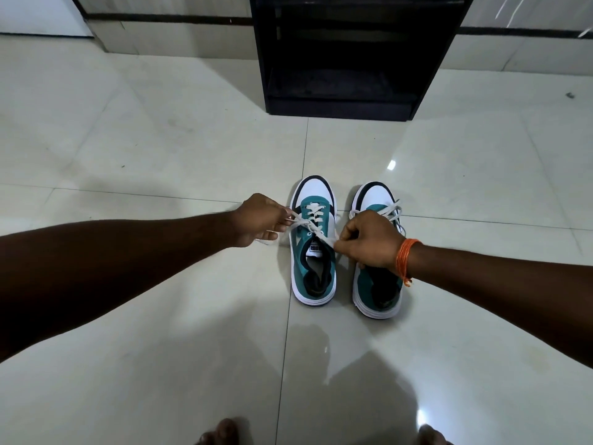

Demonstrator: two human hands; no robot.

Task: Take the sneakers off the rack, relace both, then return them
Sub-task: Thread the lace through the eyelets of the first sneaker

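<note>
Two sneakers stand side by side on the pale tiled floor [160, 155], toes pointing away toward the dark rack [353, 59] at twelve o'clock, well apart from it. Both are teal and white with dark trim. The left sneaker [313, 277] sits at about eleven o'clock from the right sneaker [372, 293], the two just beside each other without touching.

The left hand [260, 220] reaches in from nine o'clock and pinches one end of the white lace [313, 224] of the left sneaker between fingers and thumb, drawing it out to the side. The right hand [369, 240] comes in from three o'clock, fingers curled together, and pinches the other end of that same lace near the shoe's tongue. It hangs over the front half of the right sneaker and hides much of it; loose laces show past the knuckles. An orange thread band [405, 260] circles the right wrist.

Bare toes [224, 431] show at six o'clock on the floor.
</note>
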